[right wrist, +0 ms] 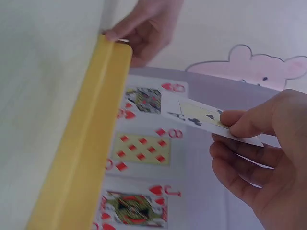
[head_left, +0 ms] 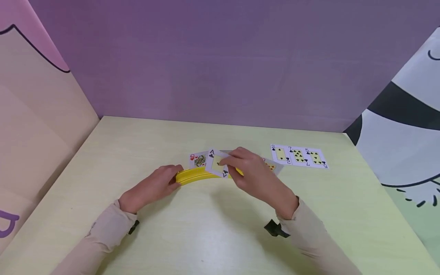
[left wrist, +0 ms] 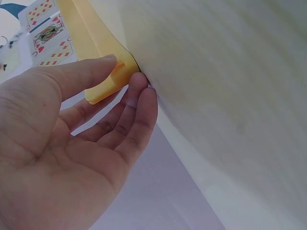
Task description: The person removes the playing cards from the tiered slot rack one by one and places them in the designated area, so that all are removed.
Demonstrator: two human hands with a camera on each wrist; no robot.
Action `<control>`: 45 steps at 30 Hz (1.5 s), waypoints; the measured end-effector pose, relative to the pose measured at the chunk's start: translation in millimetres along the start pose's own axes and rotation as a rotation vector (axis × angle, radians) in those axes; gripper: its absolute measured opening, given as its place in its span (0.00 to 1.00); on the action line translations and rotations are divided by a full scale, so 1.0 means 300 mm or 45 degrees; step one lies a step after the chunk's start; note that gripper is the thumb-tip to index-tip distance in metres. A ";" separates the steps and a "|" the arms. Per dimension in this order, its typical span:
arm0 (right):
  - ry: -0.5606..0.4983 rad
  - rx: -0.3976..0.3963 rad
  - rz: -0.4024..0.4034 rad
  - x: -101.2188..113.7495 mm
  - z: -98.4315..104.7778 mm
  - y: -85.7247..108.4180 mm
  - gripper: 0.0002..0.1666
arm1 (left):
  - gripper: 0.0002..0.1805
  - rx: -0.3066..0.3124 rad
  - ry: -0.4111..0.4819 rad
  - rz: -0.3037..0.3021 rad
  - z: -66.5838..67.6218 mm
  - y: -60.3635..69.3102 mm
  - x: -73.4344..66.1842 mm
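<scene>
My left hand [head_left: 152, 187] grips the left end of a curved yellow card holder [head_left: 194, 175], thumb on one side and fingers on the other. Playing cards stand in a row in the holder, among them a queen of hearts [right wrist: 144, 99], an eight of diamonds [right wrist: 141, 148] and a jack of hearts [right wrist: 134, 208]. Between thumb and fingers, my right hand [head_left: 256, 175] pinches an ace of clubs [right wrist: 201, 115]. In the head view this ace is in front of the holder's middle, and the right hand hides part of the row behind it.
Three black-suited cards, a two [head_left: 280, 154], a seven [head_left: 298, 156] and a five [head_left: 315, 157], lie face up side by side on the pale table [head_left: 203, 236], right of the holder. A purple panel [head_left: 220, 68] stands along the table's back edge, with printed panels at both sides.
</scene>
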State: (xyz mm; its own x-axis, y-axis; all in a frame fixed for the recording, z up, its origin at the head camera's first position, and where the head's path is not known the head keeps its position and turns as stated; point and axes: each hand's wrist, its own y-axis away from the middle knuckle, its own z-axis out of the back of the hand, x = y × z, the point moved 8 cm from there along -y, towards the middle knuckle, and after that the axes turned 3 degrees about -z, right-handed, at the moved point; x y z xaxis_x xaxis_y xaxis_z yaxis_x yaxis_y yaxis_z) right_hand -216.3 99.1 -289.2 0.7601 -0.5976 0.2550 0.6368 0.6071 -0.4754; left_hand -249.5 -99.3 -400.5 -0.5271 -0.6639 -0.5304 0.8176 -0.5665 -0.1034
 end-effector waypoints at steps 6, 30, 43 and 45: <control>-0.058 -0.142 -0.040 -0.050 0.117 0.025 0.12 | 0.09 0.008 -0.005 0.007 0.000 0.005 0.002; -0.063 -0.581 -0.631 -0.555 0.447 0.252 0.12 | 0.06 -0.014 -0.044 0.026 0.018 0.033 0.012; 0.001 -0.530 -1.205 -0.910 0.404 0.469 0.21 | 0.06 0.003 -0.040 0.041 0.011 0.020 0.009; -0.003 -0.493 -1.254 -0.948 0.397 0.499 0.23 | 0.06 0.005 -0.033 0.040 0.008 0.019 0.009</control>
State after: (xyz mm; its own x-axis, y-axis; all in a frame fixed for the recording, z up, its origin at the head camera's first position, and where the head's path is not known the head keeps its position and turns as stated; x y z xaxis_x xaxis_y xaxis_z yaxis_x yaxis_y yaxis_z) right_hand -321.6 422.3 -332.7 -0.0686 -0.7341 0.6756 0.8880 -0.3537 -0.2941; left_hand -246.9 -105.6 -400.6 -0.5069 -0.6938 -0.5116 0.8330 -0.5470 -0.0835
